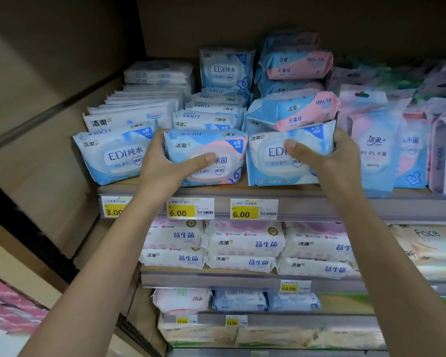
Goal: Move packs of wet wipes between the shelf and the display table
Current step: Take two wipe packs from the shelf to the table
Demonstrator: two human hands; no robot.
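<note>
Yellow price tags (190,208) in a row, tan side panel (49,73) left, pink packaging (8,302) bottom left

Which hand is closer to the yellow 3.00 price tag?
Left. The left hand grips the pink-and-blue pack just above the 3.00 tag; the right hand grips a blue EDI pack farther right.

Head camera faces the shelf (268,191) closely, slightly downward.

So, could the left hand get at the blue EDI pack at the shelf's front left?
Likely yes in reach: the blue EDI pack stands unobstructed beside the left hand. But that hand grips the pink-and-blue pack, so it must let go first.
</note>
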